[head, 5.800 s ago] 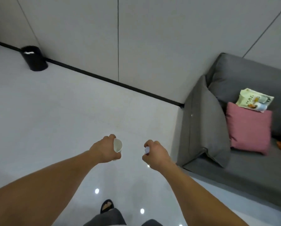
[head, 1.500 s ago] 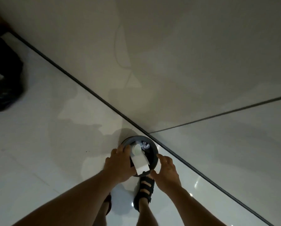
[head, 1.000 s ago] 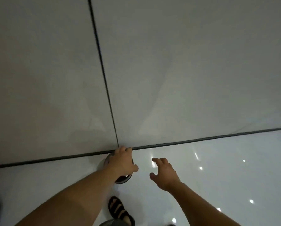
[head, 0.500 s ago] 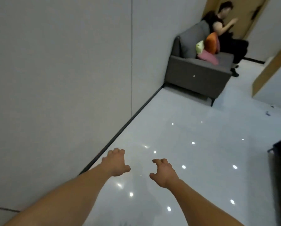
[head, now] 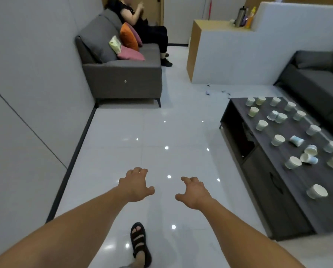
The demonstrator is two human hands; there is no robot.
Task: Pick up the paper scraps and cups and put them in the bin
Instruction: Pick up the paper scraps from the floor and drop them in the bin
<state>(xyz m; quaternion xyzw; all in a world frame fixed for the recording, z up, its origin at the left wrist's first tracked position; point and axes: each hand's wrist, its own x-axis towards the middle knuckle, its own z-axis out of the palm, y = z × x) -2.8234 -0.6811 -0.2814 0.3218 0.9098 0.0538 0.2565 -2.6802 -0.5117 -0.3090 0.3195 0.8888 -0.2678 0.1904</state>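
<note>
My sandal point(head: 139, 242): one foot steps on the shiny floor, low down, pointing into the room.
My left hand point(head: 135, 185): it holds nothing. The fingers are spread out and bent a little.
My right hand point(head: 194, 192): just the same, empty, with loose fingers spread.
Nearest cup point(head: 316, 191): it stands on the dark table point(head: 292, 128) to my right. I think I should walk there first and take it with my right hand.
Other cups point(head: 278, 140): lots more sit all over the table. A few tipped cups point(head: 309, 158) lie on their sides. I can slide one cup inside another, so I carry more each trip.
Paper scraps point(head: 208, 91): tiny bits lie on the floor past the table, near the white wall. They need a pinch with my fingertips.
Bin: I cannot see it here.
</note>
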